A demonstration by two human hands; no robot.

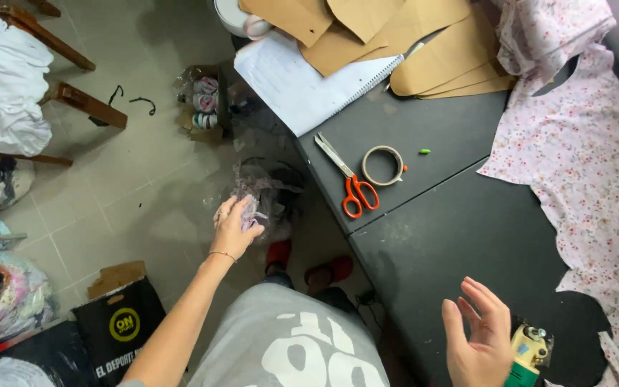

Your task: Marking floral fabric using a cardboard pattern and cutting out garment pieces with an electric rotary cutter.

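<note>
My left hand [232,228] reaches out over the floor, its fingers closed around a small bunch of pale purple fabric scraps [253,212]. Just below it a bag of similar scraps [270,193] sits on the tiled floor. My right hand [478,337] hovers open over the dark grey table [460,236], fingers spread, holding nothing. A yellow and green electric cutter [528,355] lies right beside it. White floral fabric [589,165] covers the table's right side.
Orange-handled scissors [349,179], a tape roll [383,165] and a small green piece [424,152] lie on the table. A spiral notebook [302,82] and brown paper patterns [410,43] sit at its far end. A box of thread spools [204,104], wooden legs and fabric piles stand on the floor at left.
</note>
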